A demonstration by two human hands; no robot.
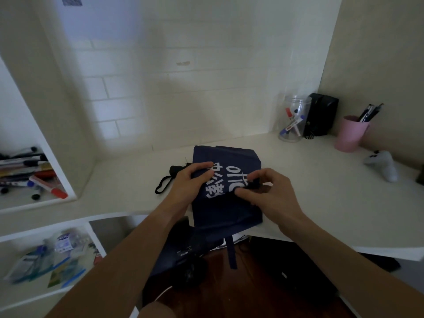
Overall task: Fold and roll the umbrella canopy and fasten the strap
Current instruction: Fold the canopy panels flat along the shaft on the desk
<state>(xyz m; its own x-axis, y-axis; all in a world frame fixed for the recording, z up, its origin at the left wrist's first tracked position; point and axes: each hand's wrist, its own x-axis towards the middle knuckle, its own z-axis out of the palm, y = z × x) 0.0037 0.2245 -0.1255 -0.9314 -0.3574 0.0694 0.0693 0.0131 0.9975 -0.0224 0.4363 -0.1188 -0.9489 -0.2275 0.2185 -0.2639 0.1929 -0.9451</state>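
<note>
L hand (183, 187) + R hand (266, 193) grip canopy (226, 210) | strap (232, 252) hangs off desk (321, 180)

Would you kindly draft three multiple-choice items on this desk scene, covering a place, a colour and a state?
1. Where does the pink cup stand?
A. far right of the desk
B. left shelf
C. on the canopy

2. What colour is the umbrella canopy?
A. red
B. navy with white lettering
C. yellow

3. How is the strap?
A. wrapped round the canopy
B. hanging loose off the desk edge
C. held in the left hand

Answers: 1 A, it holds pens beside the right wall. 2 B, white characters show between the left hand and right hand. 3 B, it dangles below the desk.
</note>
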